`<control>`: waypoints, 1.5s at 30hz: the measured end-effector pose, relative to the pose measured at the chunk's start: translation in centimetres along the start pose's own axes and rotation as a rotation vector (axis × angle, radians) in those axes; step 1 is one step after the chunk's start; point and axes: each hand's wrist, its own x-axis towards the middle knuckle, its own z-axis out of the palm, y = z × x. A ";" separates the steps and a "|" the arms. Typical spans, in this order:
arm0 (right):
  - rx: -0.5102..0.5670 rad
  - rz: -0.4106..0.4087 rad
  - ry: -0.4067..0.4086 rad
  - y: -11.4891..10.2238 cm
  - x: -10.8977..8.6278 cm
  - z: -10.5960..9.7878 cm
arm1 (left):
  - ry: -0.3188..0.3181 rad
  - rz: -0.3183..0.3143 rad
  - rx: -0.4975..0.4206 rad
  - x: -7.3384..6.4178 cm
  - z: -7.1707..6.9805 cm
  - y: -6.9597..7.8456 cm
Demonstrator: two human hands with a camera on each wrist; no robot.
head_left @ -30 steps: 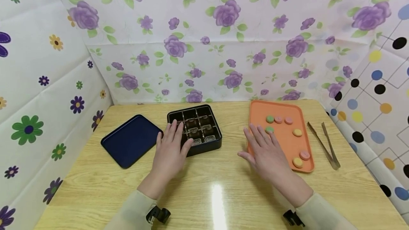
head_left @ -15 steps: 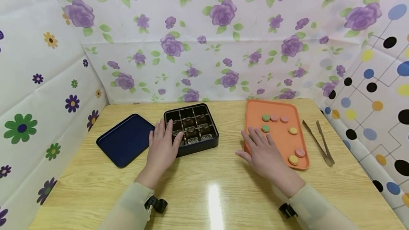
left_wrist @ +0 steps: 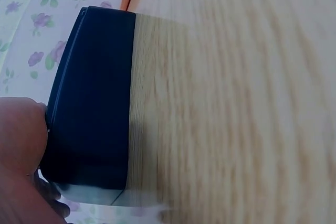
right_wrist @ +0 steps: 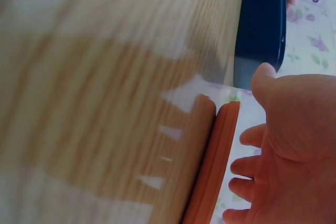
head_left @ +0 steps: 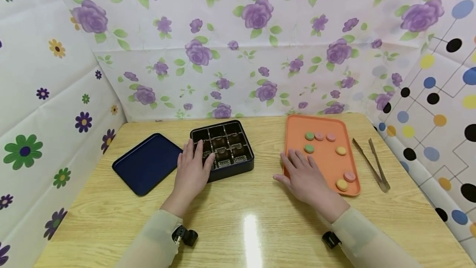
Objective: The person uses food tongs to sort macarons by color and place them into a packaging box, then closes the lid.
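Note:
My left hand [head_left: 191, 173], fingers relaxed and fairly straight, is over the near left corner of a dark navy box [head_left: 232, 171] divided into several compartments. The left wrist view has the box's side wall [left_wrist: 94, 98] beside my thumb; I cannot tell whether the hand touches it. My right hand [head_left: 306, 179] spreads its fingers over the left edge of an orange tray [head_left: 323, 166] and holds nothing. On the tray lie several macarons: green [head_left: 309, 135], pink [head_left: 331, 137] and yellow [head_left: 340, 151]. In the right wrist view, the tray's edge [right_wrist: 215, 166] runs beside the fingers.
Left of the box lies a flat navy lid or tray [head_left: 146, 166]. Metal tongs [head_left: 373, 168] lie spread to the right of the orange tray. Flower-patterned cloth [head_left: 230, 69] rises behind the wooden table [head_left: 238, 206].
The head view has shifted slightly. My left hand has drawn back a little to the left over the box corner; my right hand is nearly still. Box, tray, macarons and tongs stay in place.

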 end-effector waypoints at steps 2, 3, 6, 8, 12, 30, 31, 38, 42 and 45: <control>0.005 -0.001 -0.013 0.0 0.1 0.0 | -0.003 -0.001 -0.004 0.0 0.0 0.0; 0.013 0.001 -0.022 0.1 0.2 -0.1 | -0.006 -0.003 -0.007 0.0 0.0 0.0; 0.041 0.004 -0.043 0.1 0.3 -0.2 | -0.016 -0.012 -0.014 -0.1 -0.1 0.0; 0.053 0.004 -0.050 0.1 0.3 -0.2 | -0.021 -0.019 -0.018 -0.1 -0.1 0.0; 0.051 -0.007 -0.045 0.0 0.3 -0.3 | -0.028 -0.015 -0.008 -0.1 -0.1 -0.1; 0.003 -0.098 -0.058 0.0 -1.4 -0.3 | -0.069 0.036 0.007 -0.2 0.2 -0.2; 0.001 -0.105 -0.054 -0.1 -1.5 -0.3 | -0.069 0.042 0.007 -0.2 0.2 -0.2; 0.008 -0.138 -0.049 -0.4 -1.9 -0.3 | -0.077 0.073 -0.006 -0.1 0.4 -0.4; 0.011 -0.137 -0.044 -0.3 -2.0 -0.2 | -0.080 0.087 -0.003 0.0 0.4 -0.5; 0.031 -0.123 -0.038 -0.2 -2.1 -0.1 | -0.082 0.095 -0.003 0.0 0.5 -0.5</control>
